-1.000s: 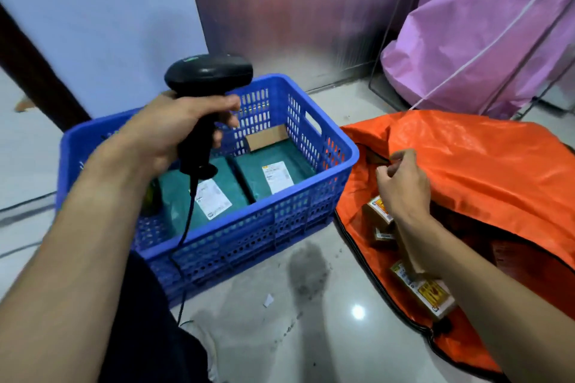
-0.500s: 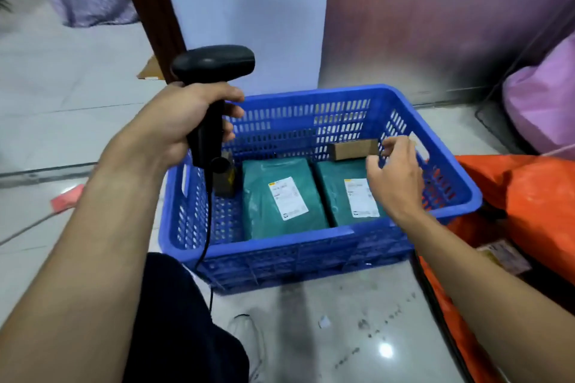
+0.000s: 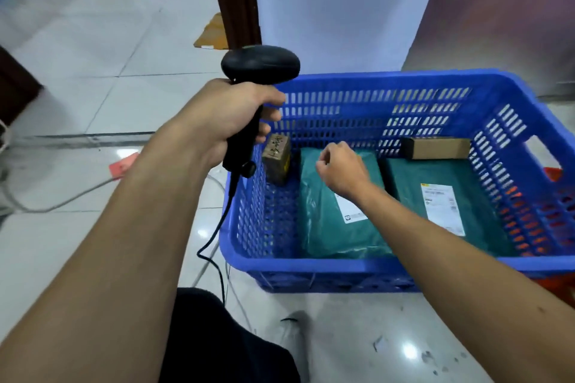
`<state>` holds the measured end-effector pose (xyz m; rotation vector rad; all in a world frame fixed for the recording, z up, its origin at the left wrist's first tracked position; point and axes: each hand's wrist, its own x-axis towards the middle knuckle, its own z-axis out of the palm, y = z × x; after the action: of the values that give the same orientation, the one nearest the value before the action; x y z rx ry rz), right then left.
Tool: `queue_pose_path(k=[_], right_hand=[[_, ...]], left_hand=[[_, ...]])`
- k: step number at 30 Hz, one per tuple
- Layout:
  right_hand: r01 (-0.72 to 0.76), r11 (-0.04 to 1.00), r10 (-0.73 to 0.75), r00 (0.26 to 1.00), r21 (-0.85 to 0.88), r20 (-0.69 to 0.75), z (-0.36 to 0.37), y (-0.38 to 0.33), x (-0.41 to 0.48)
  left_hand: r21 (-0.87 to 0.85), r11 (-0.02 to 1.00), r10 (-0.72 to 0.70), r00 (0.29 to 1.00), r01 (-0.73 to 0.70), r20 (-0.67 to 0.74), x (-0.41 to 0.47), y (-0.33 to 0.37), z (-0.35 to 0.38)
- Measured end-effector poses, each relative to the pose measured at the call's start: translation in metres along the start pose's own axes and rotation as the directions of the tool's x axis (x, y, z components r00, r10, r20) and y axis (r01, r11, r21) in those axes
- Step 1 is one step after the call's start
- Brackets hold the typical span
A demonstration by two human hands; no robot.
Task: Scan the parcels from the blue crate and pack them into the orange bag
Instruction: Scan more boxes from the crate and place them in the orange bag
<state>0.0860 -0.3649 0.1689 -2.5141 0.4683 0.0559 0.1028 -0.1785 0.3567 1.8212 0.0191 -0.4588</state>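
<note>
My left hand is wrapped tight round the handle of the scanner and holds it upright above the left wall of the crate, head pointing across the crate. Its cable hangs down outside that wall.

My right hand is inside the crate, low over the far end of the left parcel. Its fingers are loosely curled with nothing in them that I can see; whether they touch the wrap I cannot tell.

That parcel is what my next move turns on. It lies flat on the crate floor, left of centre, directly under the right hand. Its long axis runs from the near wall to the far wall, with the label up and partly hidden by my wrist. The right hand is clearly the nearer one, so I judge it should make the lift.

The right parcel lies parallel, just beside it. A small box stands in the far left corner and a carton lies against the far wall. The bag shows only as a sliver past the crate's right wall, on the right hand's side
</note>
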Motion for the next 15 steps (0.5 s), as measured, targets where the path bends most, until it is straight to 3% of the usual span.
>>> queue_pose_path(k=[8, 15], right_hand=[[0.022, 0.999, -0.014, 0.986, -0.043, 0.169, 0.052, -0.014, 0.051], [0.034, 0.997, -0.021, 0.981, -0.063, 0.191, 0.085, -0.025, 0.069]], left_hand=[[-0.068, 0.998, -0.013, 1.0, 0.012, -0.02, 0.009, -0.001, -0.001], [-0.057, 0.998, 0.012, 0.999, -0.015, -0.041, 0.011, 0.0, 0.009]])
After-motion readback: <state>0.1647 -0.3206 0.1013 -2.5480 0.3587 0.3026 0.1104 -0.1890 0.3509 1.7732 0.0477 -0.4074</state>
